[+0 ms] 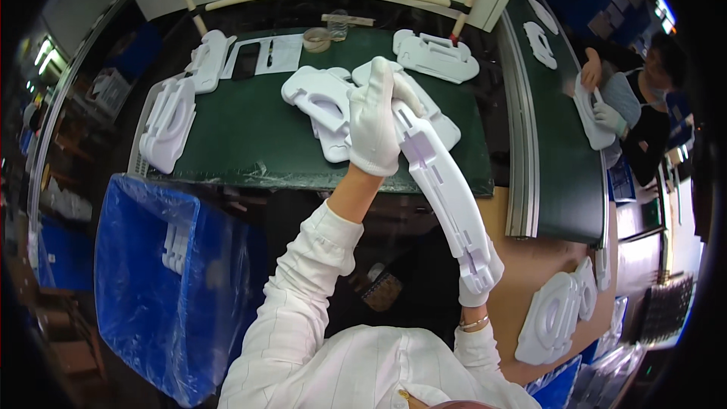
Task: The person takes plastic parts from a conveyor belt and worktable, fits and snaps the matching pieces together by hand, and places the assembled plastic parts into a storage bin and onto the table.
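Note:
A long white moulded plastic part (pixel 443 189) with slots along its edge is held up in front of my body, edge toward me. My left hand (pixel 373 121), in a white glove, grips its upper end. The gloved right hand (pixel 488 276) is closed round the lower end, its fingers partly hidden behind the part. Beyond my left hand, similar white plastic parts with oval openings (pixel 316 95) lie overlapping on the green tabletop (pixel 235 136).
More white parts (pixel 170 125) stand at the table's left; another (pixel 435 57) lies far right. A blue plastic-lined bin (pixel 144 273) is at left. To the right run a green conveyor (pixel 560 167) and a brown board (pixel 515 227) bearing parts. A co-worker handles a part (pixel 591 117) there.

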A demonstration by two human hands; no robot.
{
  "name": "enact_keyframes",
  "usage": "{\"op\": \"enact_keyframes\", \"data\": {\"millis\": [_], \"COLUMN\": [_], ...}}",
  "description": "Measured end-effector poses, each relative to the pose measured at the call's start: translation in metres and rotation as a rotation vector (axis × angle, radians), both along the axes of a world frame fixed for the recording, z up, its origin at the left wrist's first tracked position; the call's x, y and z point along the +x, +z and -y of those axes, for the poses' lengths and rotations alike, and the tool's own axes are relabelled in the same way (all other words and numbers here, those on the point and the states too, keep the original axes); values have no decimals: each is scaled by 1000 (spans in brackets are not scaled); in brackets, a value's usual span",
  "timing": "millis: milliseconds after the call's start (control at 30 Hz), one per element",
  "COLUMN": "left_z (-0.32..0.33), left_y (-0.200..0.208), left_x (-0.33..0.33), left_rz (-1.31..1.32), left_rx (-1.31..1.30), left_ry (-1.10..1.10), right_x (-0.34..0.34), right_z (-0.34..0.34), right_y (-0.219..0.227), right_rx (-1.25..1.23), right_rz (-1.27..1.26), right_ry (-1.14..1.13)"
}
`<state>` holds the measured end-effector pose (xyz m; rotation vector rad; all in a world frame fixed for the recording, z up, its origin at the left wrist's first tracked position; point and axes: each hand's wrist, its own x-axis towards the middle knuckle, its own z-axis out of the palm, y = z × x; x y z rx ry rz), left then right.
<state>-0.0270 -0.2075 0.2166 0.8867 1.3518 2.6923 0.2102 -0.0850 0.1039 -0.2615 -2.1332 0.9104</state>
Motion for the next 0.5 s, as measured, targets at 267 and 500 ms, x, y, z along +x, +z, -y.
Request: {"op": "enact_keyframes", "data": {"millis": [267,500], "left_z": [-36,-44], "left_y": [-7,15], "left_x": [-2,6], "left_rz": [50,-1081], "left_rx": [9,-318], "left_ry": [39,550], "right_x": [3,2], "right_z": [-16,-34], "right_y": [4,3], "right_rx": [-110,-245], "right_rz": [38,23], "right_ry": [-66,-92]}}
